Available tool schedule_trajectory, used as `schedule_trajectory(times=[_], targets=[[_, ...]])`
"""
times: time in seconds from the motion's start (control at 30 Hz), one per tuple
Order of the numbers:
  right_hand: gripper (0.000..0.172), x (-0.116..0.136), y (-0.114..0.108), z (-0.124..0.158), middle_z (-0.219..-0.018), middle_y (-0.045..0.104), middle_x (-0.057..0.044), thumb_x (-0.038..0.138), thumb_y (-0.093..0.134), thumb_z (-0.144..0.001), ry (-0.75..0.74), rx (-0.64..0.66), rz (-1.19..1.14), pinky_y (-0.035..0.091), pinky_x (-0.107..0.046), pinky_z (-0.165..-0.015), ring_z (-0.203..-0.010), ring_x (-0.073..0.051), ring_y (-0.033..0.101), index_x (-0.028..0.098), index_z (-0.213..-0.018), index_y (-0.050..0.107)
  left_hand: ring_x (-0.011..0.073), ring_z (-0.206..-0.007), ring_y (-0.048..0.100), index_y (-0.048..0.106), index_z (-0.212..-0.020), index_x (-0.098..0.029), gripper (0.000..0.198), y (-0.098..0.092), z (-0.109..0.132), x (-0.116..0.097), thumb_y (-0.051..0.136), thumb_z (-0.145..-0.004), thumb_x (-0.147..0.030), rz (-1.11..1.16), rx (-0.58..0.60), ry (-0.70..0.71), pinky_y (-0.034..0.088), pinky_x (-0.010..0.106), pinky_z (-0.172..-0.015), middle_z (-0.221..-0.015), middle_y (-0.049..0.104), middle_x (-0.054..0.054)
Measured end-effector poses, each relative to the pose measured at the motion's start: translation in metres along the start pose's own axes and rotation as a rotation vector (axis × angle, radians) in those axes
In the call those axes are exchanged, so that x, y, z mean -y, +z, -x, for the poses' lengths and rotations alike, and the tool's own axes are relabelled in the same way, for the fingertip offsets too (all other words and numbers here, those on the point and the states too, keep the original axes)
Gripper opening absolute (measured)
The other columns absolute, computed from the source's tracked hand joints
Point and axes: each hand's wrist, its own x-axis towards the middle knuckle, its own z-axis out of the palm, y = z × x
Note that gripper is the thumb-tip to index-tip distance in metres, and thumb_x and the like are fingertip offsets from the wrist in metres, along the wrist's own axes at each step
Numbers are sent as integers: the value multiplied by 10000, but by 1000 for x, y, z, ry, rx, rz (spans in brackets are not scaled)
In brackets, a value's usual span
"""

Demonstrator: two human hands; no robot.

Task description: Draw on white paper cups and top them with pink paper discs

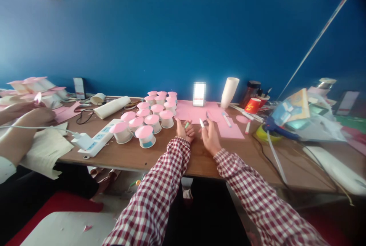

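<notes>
My left hand (185, 131) is closed, with a small green piece (187, 125) showing between its fingers; I cannot tell whether it is a cap. My right hand (211, 138) grips a slim white pen-like stick (201, 123), its tip pointing up and left. Both hands are close together above the brown table's front half. Just beyond them lie pink paper sheets (184, 113), with another pink sheet (233, 131) right of my right hand. To the left of my left hand stand several white paper cups topped with pink discs (144, 131).
A white power strip (103, 139) lies left of the cups. Behind stand a lit phone (199, 95) and a stack of cups (229, 92). At right are a blue glue gun (278, 128), plastic bags (309, 120) and cords. A co-worker's hands (37, 114) are at far left.
</notes>
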Motion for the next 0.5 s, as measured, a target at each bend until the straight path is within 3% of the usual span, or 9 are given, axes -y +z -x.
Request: schedule_trajectory(times=[0.2,0.37,0.5], targets=[[239,-8,0,-6,-795,669,-47,349,376,-909,110,40,-190,494,-290,-573,-579,-158,610,176,-993,518,78,-417,369,567,-842,-125,524,-2,-3,3,292,-908,-567,36,4,8,343,184,-420,-516,371,-34],[367,-12,0,-7,-813,636,-29,389,424,-902,109,-2,-248,435,-237,-436,-530,-131,587,196,-1212,465,124,-566,521,563,-956,-132,311,-5,-5,5,349,-901,-350,65,-22,24,443,224,-517,-680,526,41],[321,-11,-2,-7,-873,629,-58,414,410,-899,115,-8,-269,424,-215,-411,-568,-128,602,180,-1072,548,172,-715,601,559,-974,-137,274,-6,-5,4,391,-860,-321,114,-11,43,508,285,-625,-820,590,93]])
